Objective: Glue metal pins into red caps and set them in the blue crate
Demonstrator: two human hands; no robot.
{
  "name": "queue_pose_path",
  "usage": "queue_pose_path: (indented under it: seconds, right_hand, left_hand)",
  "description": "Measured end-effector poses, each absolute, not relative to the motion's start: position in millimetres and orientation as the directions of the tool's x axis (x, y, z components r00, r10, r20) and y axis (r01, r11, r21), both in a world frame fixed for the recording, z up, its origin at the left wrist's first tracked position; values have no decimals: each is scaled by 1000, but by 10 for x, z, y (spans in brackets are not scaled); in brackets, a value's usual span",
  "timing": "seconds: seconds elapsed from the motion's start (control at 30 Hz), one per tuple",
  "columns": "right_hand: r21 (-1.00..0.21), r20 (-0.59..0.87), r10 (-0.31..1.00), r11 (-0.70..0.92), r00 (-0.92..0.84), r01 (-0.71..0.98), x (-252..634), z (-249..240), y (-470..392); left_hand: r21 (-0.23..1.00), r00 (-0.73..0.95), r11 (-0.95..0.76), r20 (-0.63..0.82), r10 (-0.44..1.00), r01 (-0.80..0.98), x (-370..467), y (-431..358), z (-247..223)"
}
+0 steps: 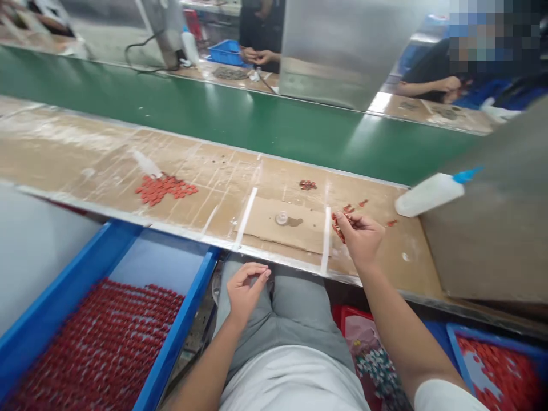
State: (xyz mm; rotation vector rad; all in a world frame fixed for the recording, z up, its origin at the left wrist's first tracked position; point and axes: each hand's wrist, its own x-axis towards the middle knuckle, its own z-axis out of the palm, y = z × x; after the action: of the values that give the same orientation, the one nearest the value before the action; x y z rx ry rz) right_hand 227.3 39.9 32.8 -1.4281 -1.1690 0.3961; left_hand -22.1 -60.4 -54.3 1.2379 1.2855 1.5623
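My right hand (pixel 363 237) is over the bench, its thumb and fingers pinched together at a small group of red pieces (pixel 337 229); what lies between the fingertips is too small to tell. My left hand (pixel 247 288) hangs above my lap near the bench edge, thumb and fingertips pressed together, with anything between them too small to make out. Between the hands, a small clear round piece (pixel 281 217) sits on a cardboard sheet (pixel 295 237) beside a dark wet patch. A small cluster of red pieces (pixel 307 185) lies behind the cardboard.
Red discs (pixel 165 189) and a white bottle (pixel 146 164) lie on the bench at left. A blue-tipped bottle (pixel 430 194) leans at right. A blue tray (pixel 199 297) holds rows of red pieces. Beyond the green belt (pixel 240 114), other people's hands are at work.
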Motion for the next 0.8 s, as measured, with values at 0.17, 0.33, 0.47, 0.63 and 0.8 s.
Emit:
queue_pose_path:
  seconds: [0.17,0.33,0.47,0.63,0.8]
  right_hand:
    - [-922,358,920,320,161,218,1150,446,327]
    - [-960,239,923,272,-302,71,-169,221,161]
    - [-931,252,776,357,-578,73,-1129,-147,129]
    - [-740,241,538,641,-808,206,-2029,-787,332]
    - [-578,194,411,782,-891,235,-2575,-1390,595]
  left_hand:
    - [998,-451,-28,49,891,54,-764,-1407,-814]
    - [953,-708,302,-207,675,9,-1233,-2335,-1253]
    - [848,-822,503,-402,403,-168,-1425,-2967,-1698]
    - [751,-831,547,-531,168,-369,-1361,-3413,-2220]
    - [688,-785,560,-611,104,-462,-1203,-3552,-2494]
